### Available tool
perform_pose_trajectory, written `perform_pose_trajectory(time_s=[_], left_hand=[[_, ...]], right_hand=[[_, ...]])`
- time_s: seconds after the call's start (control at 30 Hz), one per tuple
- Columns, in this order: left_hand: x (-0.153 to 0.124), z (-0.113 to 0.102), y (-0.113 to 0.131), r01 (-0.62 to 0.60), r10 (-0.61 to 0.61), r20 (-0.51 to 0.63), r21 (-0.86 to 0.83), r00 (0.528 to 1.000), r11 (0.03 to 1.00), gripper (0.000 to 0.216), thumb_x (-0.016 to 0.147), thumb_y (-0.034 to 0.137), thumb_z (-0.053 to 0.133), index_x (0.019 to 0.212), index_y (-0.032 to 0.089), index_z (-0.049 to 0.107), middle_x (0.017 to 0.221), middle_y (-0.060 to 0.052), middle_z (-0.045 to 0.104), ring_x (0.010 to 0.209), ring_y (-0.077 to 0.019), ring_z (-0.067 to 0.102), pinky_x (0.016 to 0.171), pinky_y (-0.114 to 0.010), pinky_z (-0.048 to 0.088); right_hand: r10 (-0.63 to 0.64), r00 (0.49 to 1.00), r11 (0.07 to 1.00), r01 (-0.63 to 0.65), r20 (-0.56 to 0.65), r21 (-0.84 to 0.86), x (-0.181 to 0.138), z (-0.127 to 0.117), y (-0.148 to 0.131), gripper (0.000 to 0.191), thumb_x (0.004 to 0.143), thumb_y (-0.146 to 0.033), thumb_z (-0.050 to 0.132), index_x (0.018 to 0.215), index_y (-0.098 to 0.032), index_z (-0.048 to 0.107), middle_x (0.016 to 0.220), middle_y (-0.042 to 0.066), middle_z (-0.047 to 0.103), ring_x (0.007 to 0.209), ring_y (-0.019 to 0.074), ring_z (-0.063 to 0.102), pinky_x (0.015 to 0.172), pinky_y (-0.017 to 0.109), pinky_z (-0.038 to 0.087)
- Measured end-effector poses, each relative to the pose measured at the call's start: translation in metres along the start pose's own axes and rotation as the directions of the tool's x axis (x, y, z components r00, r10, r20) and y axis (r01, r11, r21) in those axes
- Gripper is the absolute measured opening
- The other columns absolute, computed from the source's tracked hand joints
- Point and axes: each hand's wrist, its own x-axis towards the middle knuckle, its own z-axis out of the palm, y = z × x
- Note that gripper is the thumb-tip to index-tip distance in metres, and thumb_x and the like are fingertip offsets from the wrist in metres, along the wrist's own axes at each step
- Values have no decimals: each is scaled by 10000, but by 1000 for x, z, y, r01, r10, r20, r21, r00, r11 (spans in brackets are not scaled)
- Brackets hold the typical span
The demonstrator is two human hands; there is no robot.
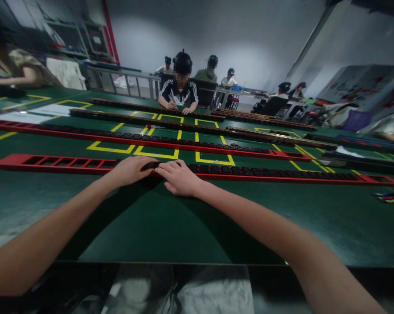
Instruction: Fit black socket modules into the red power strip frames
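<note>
A long red frame (82,169) lies across the green table in front of me. Bare square openings show at its left end, and black square pieces (226,170) fill its middle and right part. My left hand (131,170) is bent over the frame from the left, fingers closed at a black square piece (149,165). From the right, my right hand (180,179) meets it there, its fingers curled down over the frame and its thumb at the near side. The fingertips are close together, and they partly hide the piece.
Behind lies a second red frame (131,140) with black pieces, then long dark strips (184,126). Yellow tape (213,162) marks the table (197,231). Cables (388,197) lie at far right, white sheets (23,117) at left. A person (180,87) works opposite.
</note>
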Motion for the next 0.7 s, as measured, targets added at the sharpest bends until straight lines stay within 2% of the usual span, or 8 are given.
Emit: perform_pose_trajectory(time_s=[0.17,0.33,0.47,0.57,0.7], left_hand=[[-2,2,1,0,0,-9,11,1000,1000,585,976,510,429,1418,176,615,1410,-146,682,1279,-324,643,1077,-463,491],[2,3,18,-43,46,-29,102,999,994,543,979,422,416,1377,111,618,1368,-203,687,1260,-343,651,1070,-481,491],[22,-2,37,-154,149,69,81,986,985,457,970,331,411,1324,147,633,1330,-177,706,1210,-315,676,1037,-434,517],[35,-4,43,-234,231,124,9,965,972,437,921,288,478,1311,179,642,1330,-147,713,1225,-300,673,1053,-417,517],[35,4,43,-231,232,42,-30,972,972,457,866,244,519,1294,176,666,1293,-163,725,1194,-329,682,1031,-457,535]], right_hand=[[63,998,996,-63,4,68,-16,-1,3,486,1026,-225,553,1502,-145,500,1626,168,472,1485,315,431,1179,547,364],[25,1000,998,-25,-6,50,-14,2,0,470,1034,-216,538,1494,-128,506,1636,182,455,1476,326,448,1176,562,372],[65,997,996,-62,-38,62,-15,-1,1,379,1016,-196,562,1384,-108,563,1532,202,559,1423,300,504,1160,504,393],[84,996,993,-80,-38,85,-17,-3,2,402,1008,-213,583,1395,-111,543,1466,184,608,1370,289,541,1152,470,399],[62,997,997,-59,-53,51,-18,0,2,437,1016,-218,565,1437,-112,516,1469,168,603,1366,285,533,1150,452,389]])
